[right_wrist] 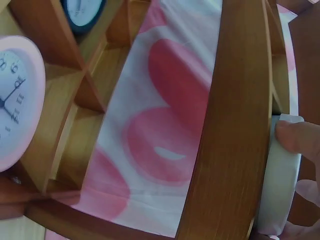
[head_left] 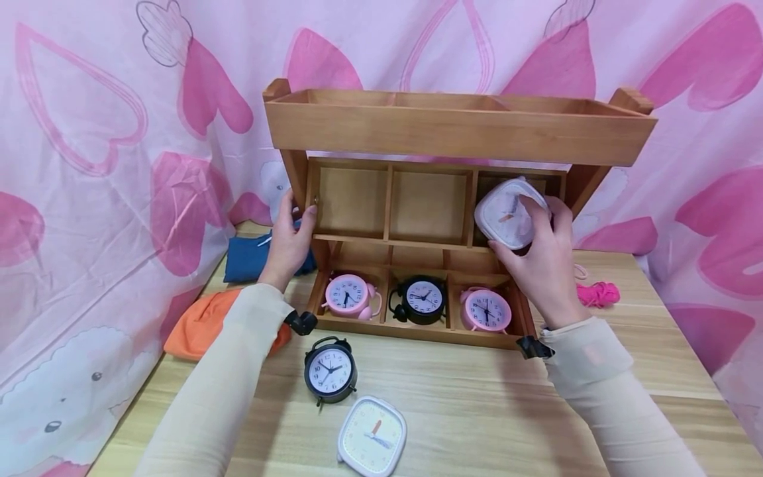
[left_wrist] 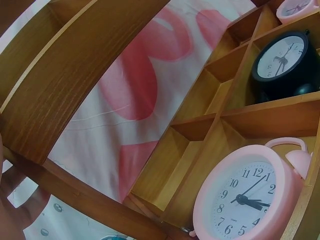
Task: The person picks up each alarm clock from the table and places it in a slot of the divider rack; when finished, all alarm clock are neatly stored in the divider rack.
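Observation:
My right hand [head_left: 545, 262] grips a white square alarm clock [head_left: 497, 212] at the right compartment of the middle tier of a wooden shelf [head_left: 459, 136]. In the right wrist view this clock [right_wrist: 280, 175] shows edge-on at the tier's board, thumb against its side. My left hand [head_left: 287, 248] holds the shelf's left side, thumb at the front and fingers round the post. Along the bottom tier stand a pink clock [head_left: 347, 295], a black clock [head_left: 423, 299] and another pink clock [head_left: 486, 310], one per compartment. The other two middle compartments hold nothing.
On the table [head_left: 459, 404] in front lie a black twin-bell clock [head_left: 330, 371] and another white square clock [head_left: 372, 436]. Orange cloth [head_left: 203, 324] and blue cloth [head_left: 244, 258] lie at left. Pink cord [head_left: 598, 294] sits at right. A heart-patterned curtain [head_left: 107, 199] hangs behind.

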Demonstrator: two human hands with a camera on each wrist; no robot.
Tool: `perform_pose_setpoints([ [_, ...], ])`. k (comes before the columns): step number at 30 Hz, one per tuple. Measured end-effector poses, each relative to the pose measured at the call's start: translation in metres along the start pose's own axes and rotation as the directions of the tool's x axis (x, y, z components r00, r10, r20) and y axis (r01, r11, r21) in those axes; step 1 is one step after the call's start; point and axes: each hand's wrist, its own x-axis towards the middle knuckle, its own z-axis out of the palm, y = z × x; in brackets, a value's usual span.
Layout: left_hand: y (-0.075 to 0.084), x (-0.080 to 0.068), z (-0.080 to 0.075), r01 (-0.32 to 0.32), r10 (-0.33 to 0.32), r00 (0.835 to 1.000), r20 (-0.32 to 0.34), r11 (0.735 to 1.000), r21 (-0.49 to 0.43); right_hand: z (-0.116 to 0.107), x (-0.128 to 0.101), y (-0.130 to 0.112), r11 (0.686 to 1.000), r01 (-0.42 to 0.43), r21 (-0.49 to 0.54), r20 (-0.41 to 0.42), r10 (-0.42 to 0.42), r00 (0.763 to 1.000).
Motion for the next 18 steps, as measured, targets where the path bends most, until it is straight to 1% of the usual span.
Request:
perform_pose_setpoints([
  [5, -0.0009, 0.0003, 0.0001, 0.002, -0.002, 1.0, -0.007, 1.0, -0.002, 0.0041, -0.0023, -0.001, 1.0, 0.012, -0.026, -0.014, -0.012, 1.0],
  [12, -0.0009, 0.0005, 0.0004, -0.014, 0.014, 1.0, -0.01, 1.0, -0.002, 0.0072, -0.0039, 0.0027, 0.992, 0.07, -0.109, -0.062, -0.077, 0.995],
  [18, -0.0001, -0.0005, 0.0, -0.019, 0.019, 1.0, -0.01, 1.0, 0.002, 0.0078, -0.0037, 0.0068, 0.99, 0.073, -0.121, -0.061, -0.081, 0.995],
])
